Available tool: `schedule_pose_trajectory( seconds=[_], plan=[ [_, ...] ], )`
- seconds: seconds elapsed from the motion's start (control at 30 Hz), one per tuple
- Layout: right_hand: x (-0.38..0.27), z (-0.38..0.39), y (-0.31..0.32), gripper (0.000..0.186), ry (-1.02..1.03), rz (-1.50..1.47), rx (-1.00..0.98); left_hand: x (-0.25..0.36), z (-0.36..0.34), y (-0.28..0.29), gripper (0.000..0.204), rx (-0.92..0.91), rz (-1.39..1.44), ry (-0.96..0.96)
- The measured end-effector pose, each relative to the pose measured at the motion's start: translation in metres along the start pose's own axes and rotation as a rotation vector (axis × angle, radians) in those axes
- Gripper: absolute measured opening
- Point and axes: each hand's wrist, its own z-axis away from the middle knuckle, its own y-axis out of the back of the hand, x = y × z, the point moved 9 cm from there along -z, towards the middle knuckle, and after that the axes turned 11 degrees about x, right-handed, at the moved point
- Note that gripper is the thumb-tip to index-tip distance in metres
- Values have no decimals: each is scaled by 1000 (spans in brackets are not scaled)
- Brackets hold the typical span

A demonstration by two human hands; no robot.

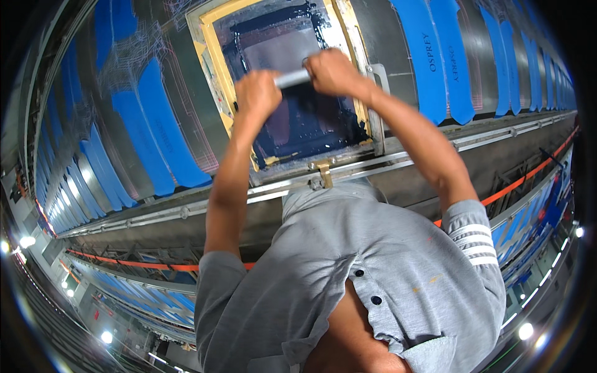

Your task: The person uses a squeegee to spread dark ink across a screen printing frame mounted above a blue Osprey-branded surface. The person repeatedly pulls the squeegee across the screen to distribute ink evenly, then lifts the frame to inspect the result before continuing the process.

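Both my hands grip a pale bar-shaped squeegee handle (292, 79) over a printing screen. My left hand (257, 93) is closed round its left end and my right hand (336, 73) round its right end. The squeegee's lower part is hidden. Under my hands is the screen's mesh (283, 46), smeared with dark blue ink (311, 124) that lies thickest along the edges. Yellow tape (210, 50) lines the inside of the screen frame (380, 133). A metal handle (379, 78) stands on the frame's right side, close to my right forearm.
Blue fabric pieces (429, 56) lie in rows along the long printing table, more of them (149, 133) on the left. A metal rail (270, 191) with a brass-coloured clamp (323, 173) runs along the near edge. Behind me, an orange strip (155, 266) borders another table.
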Motion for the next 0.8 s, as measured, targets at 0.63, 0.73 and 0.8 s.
schedule_pose_trajectory(
  seconds=[0.63, 0.73, 0.8],
  plan=[
    [-78, 169, -11, 41, -34, -72, 0, 53, 177, -29, 39, 188, 207, -104],
    [-57, 173, -1, 68, -127, -405, -191, 54, 192, -32, 38, 215, 177, -106],
    [-3, 144, 42, 61, -235, -395, 280, 51, 189, -30, 38, 228, 155, -104]
  ],
)
